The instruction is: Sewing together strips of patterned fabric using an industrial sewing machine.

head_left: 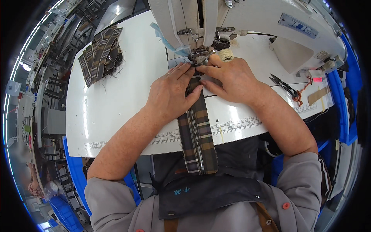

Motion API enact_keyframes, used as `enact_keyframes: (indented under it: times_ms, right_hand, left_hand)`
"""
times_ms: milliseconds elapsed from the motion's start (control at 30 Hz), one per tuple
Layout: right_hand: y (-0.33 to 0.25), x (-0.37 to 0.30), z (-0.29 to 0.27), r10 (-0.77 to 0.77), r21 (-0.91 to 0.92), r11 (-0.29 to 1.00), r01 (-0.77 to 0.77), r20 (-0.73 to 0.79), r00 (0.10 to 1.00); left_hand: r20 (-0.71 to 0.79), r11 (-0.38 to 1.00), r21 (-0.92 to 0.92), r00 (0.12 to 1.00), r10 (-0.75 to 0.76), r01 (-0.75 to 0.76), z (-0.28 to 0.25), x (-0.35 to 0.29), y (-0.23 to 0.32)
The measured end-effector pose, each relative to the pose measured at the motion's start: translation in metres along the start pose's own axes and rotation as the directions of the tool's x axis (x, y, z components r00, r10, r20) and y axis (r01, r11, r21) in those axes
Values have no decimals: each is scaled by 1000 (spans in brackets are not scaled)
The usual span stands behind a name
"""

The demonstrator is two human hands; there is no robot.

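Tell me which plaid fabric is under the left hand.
The long zippered strip, overhanging the white table; the other plaid bundle lies apart at left.

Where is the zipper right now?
In the head view, the zipper lies at centre on the plaid strip, running from under the left hand past the table edge.

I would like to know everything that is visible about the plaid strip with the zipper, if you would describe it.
The plaid strip is long and narrow, woven-looking cloth in brown, black and pale tones. A silvery, metal-looking zipper runs lengthwise along it. It lies on the white table, its far end at the sewing machine, its near end past the table edge. The left hand rests on it; the right hand is by its far end.
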State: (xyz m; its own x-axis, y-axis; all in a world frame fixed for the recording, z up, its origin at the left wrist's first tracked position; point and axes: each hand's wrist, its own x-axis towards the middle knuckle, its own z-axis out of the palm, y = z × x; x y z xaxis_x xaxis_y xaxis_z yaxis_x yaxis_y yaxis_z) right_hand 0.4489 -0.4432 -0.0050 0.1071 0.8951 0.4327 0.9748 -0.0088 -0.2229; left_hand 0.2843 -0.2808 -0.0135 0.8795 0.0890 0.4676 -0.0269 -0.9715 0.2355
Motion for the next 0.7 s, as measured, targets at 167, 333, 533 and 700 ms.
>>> enact_keyframes:
  times_ms: [167,333,533,700]
  right_hand:
    - [0,0,1,-4,-9,1000,4,-5,1000]
    - [3,-2,4,-99,55,993,101,-42,994]
    - [2,-2,-2,-88,24,996,88,-1,996]
    - [0,-1,-2,-66,40,997,66,10,998]
  left_hand:
    - [17,1000,8,1000,-18,18,-2,0,2]
    - [89,999,28,995,37,-40,-8,-2,1]
    - [187,999,42,982,23,-31,-18,-12,15]
    - [218,999,-39,976,-22,32,-17,-13,11]
